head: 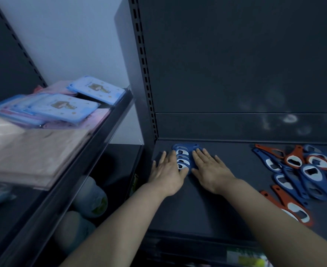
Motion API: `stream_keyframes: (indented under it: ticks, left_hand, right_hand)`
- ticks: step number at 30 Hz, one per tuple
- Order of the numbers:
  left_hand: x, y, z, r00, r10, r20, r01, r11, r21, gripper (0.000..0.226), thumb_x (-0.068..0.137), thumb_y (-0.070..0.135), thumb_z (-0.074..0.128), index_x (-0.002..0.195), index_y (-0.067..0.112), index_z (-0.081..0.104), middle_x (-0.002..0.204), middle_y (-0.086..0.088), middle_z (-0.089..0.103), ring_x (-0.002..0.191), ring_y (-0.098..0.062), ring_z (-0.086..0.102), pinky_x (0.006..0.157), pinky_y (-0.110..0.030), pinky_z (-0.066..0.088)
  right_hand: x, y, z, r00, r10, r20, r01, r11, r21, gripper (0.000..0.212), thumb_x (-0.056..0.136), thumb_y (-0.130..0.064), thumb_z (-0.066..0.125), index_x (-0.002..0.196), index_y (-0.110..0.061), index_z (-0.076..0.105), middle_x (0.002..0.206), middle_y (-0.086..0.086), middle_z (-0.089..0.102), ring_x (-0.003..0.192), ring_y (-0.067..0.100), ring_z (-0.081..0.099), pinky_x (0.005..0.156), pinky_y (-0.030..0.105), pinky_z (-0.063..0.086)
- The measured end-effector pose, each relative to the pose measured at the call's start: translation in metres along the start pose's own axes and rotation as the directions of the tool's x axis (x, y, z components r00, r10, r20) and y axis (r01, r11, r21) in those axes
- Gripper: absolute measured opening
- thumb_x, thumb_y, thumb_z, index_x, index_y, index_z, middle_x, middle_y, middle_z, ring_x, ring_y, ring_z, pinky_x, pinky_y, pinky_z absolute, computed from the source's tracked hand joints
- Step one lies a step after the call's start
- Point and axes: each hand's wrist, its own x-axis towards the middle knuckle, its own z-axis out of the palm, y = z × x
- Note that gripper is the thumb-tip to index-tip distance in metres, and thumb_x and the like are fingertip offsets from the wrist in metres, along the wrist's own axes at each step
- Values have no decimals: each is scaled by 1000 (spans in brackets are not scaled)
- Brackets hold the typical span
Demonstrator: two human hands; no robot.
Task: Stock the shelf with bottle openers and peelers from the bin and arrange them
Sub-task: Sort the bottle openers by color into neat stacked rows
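- Across the lower right of our view, from 3 o'clock to 6 o'clock, lies the dark shelf [207,205] we are filling. Its tall back wall fills the top right.
- At 9 o'clock is a side shelf [93,151] with blue packets [62,106] on it. It is blurry, and we cannot tell what the packets hold.
- At 4 o'clock on the dark shelf is a loose pile of bottle openers [301,170], blue and orange, lying every which way. We think they wait there to be sorted. The edge of the view cuts the pile off, so we cannot count them.
- Our left hand [167,170] lies flat on the shelf, fingers straight, gripping nothing. It touches the 9 o'clock side of the blue row [182,160].
- Our right hand [209,168] is flat too, fingers straight, holding nothing. It touches the 3 o'clock side of the blue row.
- The blue row sits between our hands, near the shelf's left back corner. It is a few blue openers, each lapping over the next. We think our hands push in from both sides to make it straight and tidy.
- We see no bin and no peelers. At 7 o'clock, under the shelves, are pale round things [90,197], too dark to name.
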Motion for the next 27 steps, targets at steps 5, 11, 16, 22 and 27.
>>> stream_keyframes:
  ticks: [5,11,16,22,27]
  left_hand:
    - [18,0,-7,997,14,79,-14,1000,-6,76,99,48,31,154,10,-5,163,-2,0,149,-16,-8,121,-46,-2]
    - [38,-7,-9,996,53,76,-52,999,-9,70,98,43,29,154,14,0,163,2,2,149,-13,-8,121,-44,-3]
    - [49,-5,-9,997,59,56,-59,998,-5,68,99,43,32,154,13,5,162,-1,7,149,-16,-3,121,-43,0]
    - [45,10,-12,995,78,-55,-79,997,-4,61,102,28,37,153,8,11,161,-7,11,149,-20,4,122,-37,9]
    - [31,38,-7,984,177,-30,-175,983,61,54,102,23,37,152,10,21,160,-6,16,148,-20,12,121,-32,13]
  right_hand:
    - [4,1,0,1000,8,7,-8,1000,0,65,102,-45,18,152,-16,-11,158,-2,-19,145,13,-19,119,39,-7]
    - [10,1,1,1000,6,14,-6,1000,-16,64,102,-46,16,152,-15,-10,158,-1,-19,145,11,-18,119,38,-7]
    - [16,2,-1,1000,26,10,-26,1000,-1,64,102,-45,17,152,-14,-9,159,-1,-18,145,12,-18,119,38,-6]
    - [6,9,-8,998,32,-62,-29,998,48,61,102,-43,19,153,-15,-1,160,-3,-12,146,12,-13,120,39,-3]
    - [-28,32,-11,991,70,-110,-65,997,50,59,103,-42,23,154,-16,6,161,-2,-7,147,13,-10,120,40,-1]
